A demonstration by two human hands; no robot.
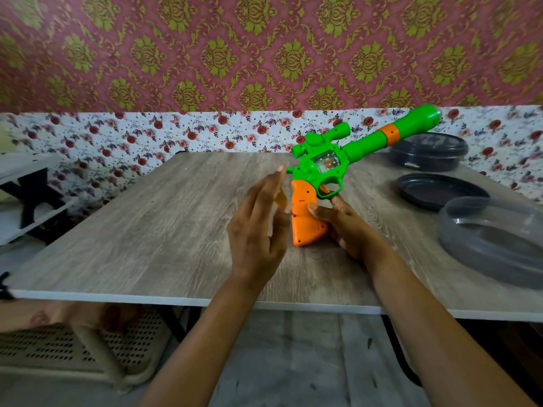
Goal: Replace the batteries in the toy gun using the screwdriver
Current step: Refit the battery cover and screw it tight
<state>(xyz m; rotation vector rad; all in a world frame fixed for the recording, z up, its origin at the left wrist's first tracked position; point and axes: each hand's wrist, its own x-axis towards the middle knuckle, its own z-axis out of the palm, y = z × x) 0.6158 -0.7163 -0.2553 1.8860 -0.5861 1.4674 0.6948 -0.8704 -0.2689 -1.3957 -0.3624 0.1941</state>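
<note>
The toy gun (332, 160) is green with an orange grip and an orange band on its long barrel. It stands on its grip near the middle of the wooden table (164, 230), with the barrel pointing up and to the right. My right hand (346, 227) holds the orange grip from the right, one finger up at the trigger guard. My left hand (258, 227) is just left of the grip, fingers stretched out, palm facing the gun. An amber screwdriver handle (280, 198) shows between the palm and the grip; the rest of the tool is hidden.
A black round container (429, 152), a black lid (437, 190) and a grey translucent bowl (493, 239) stand along the table's right side. A white shelf (26, 201) is at the left. A perforated plastic stool (79, 348) sits below the table's front edge.
</note>
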